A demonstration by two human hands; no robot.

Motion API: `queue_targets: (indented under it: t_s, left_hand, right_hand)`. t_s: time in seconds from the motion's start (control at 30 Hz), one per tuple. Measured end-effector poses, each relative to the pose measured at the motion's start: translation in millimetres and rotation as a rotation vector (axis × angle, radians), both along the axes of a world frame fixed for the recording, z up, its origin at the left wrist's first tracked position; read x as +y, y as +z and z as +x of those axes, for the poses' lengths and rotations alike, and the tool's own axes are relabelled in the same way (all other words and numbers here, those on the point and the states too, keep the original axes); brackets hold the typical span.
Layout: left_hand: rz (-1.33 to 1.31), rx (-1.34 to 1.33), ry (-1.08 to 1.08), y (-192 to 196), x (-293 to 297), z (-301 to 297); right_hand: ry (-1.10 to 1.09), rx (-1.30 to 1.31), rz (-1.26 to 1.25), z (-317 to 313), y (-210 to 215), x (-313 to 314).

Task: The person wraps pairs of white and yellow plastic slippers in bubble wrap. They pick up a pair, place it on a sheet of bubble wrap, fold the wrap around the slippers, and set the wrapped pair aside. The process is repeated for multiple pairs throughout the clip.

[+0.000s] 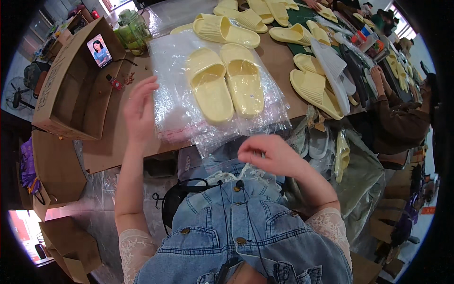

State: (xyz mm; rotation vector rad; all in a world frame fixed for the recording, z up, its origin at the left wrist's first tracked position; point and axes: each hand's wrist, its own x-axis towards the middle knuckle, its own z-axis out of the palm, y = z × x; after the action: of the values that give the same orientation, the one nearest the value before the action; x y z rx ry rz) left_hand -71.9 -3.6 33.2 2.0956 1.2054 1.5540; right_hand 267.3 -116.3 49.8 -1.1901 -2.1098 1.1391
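A pair of pale yellow slide sandals [224,85] lies side by side in a clear plastic bag [276,106], on a stack of clear plastic bags [165,104] at the table's near edge. To the left of the stack is my left hand [140,106], its fingers stretched out with nothing in them; the fingertips are by the stack's left border. My right hand [267,154] is just in front of the table edge, near the lower right of the bagged pair. Its fingers are curled inward, and whether they pinch anything is hidden.
A cardboard box [71,90] on its side holds a lit phone [99,50] and a small red bottle [114,82]. Behind it is a green jug [131,33]. More yellow slides [314,92] and a white slide [331,71] lie right. Another person's hands [379,80] are far right.
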Motion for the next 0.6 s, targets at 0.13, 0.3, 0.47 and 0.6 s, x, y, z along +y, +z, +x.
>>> queue_targets:
  t_s: [0.13, 0.3, 0.47, 0.6]
  left_hand:
    - [0.131, 0.321, -0.160, -1, 3, 60]
    - [0.083, 0.470, -0.209, -35, 13, 90]
    - [0.020, 0.344, -0.211, -68, 18, 95]
    - [0.070, 0.276, -0.197, -74, 21, 97]
  right_hand:
    - [0.238, -0.130, -0.303, -2, -6, -15]
    - [0.269, -0.104, -0.317, -6, -18, -27]
    - [0.170, -0.044, -0.332, -5, -11, -37]
    - [0.019, 0.268, -0.087, -1, 25, -32]
